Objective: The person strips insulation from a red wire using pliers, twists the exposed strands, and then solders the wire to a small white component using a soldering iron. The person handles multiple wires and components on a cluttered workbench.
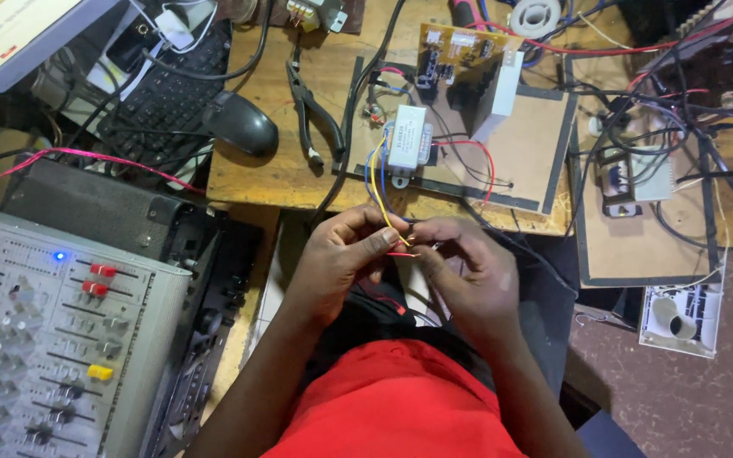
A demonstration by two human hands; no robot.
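Observation:
My left hand [337, 259] and my right hand [468, 271] meet just below the wooden table's front edge [282, 191]. Both pinch thin wires [379, 182], yellow, blue and red, between thumb and fingers. The wires run up to a small white transformer [407, 146] mounted on a brown board [523, 153]. A yellow circuit board [460, 47] with dark parts stands behind the transformer. My red shirt fills the bottom centre.
A grey audio mixer [53, 339] with sliders sits at the lower left. Black pliers [311, 106], a black mouse [241, 123] and a keyboard [163, 93] lie on the table's left. More boards and tangled cables [663, 127] crowd the right side.

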